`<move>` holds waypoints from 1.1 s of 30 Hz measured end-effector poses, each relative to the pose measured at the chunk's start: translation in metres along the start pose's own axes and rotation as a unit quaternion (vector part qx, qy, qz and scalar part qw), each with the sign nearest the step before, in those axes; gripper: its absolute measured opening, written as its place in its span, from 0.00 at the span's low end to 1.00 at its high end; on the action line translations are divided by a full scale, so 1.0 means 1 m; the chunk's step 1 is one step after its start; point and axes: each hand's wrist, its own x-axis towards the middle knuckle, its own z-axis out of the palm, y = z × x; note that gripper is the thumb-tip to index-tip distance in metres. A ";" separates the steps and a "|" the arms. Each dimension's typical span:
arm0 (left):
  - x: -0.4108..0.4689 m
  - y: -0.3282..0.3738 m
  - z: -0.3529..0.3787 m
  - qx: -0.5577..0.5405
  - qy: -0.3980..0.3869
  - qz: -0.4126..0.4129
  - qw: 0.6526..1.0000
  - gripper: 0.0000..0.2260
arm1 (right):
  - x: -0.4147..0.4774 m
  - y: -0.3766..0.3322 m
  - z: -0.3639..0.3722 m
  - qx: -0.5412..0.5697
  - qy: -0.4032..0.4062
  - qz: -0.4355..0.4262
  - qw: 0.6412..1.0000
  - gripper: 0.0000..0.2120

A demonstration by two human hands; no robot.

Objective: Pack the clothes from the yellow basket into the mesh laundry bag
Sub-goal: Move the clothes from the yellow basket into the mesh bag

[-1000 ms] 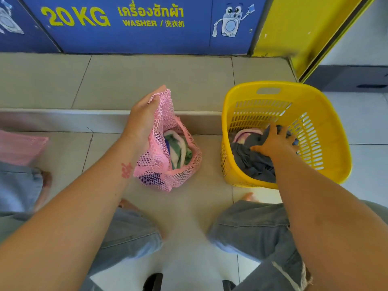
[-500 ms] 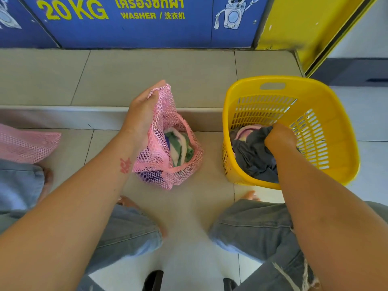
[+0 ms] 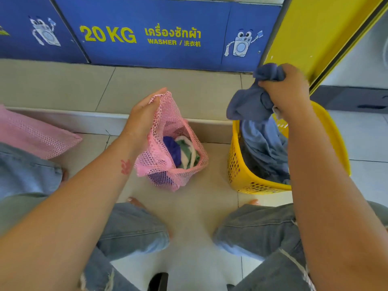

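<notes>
A pink mesh laundry bag (image 3: 163,164) stands on the tiled floor, its mouth held up and open by my left hand (image 3: 142,118), which pinches the rim. Inside it lie a purple garment (image 3: 171,150) and a green-and-white striped one (image 3: 188,154). To the right sits the yellow basket (image 3: 241,173). My right hand (image 3: 285,91) is raised above the basket, closed on a grey-blue garment (image 3: 249,103) whose lower part still hangs down into the basket. What else lies in the basket is hidden by the garment and my arm.
A second pink mesh bag (image 3: 35,135) lies on the floor at the left. A low step (image 3: 63,118) runs across behind the bags, with blue washer panels (image 3: 147,34) beyond. A yellow panel (image 3: 319,34) stands at the upper right. My knees in jeans (image 3: 134,229) are below.
My right hand closed on the grey-blue garment in the basket and lifted it up above the rim. My left hand kept holding the pink bag open.
</notes>
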 end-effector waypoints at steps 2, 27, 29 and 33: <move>-0.001 0.002 -0.006 -0.005 0.000 0.009 1.000 0.14 | -0.002 -0.040 -0.001 0.017 -0.010 -0.042 0.999 0.14; 0.011 -0.003 -0.026 -0.062 0.010 0.014 0.998 0.15 | -0.061 -0.019 0.149 -0.064 -0.092 -0.050 0.993 0.19; 0.010 -0.003 -0.023 -0.066 0.010 0.013 0.998 0.15 | -0.053 -0.004 0.127 -0.158 -0.016 -0.083 0.984 0.26; 0.006 -0.002 -0.019 -0.061 0.006 0.011 0.998 0.15 | -0.050 0.040 0.096 -0.239 -0.067 0.049 0.968 0.45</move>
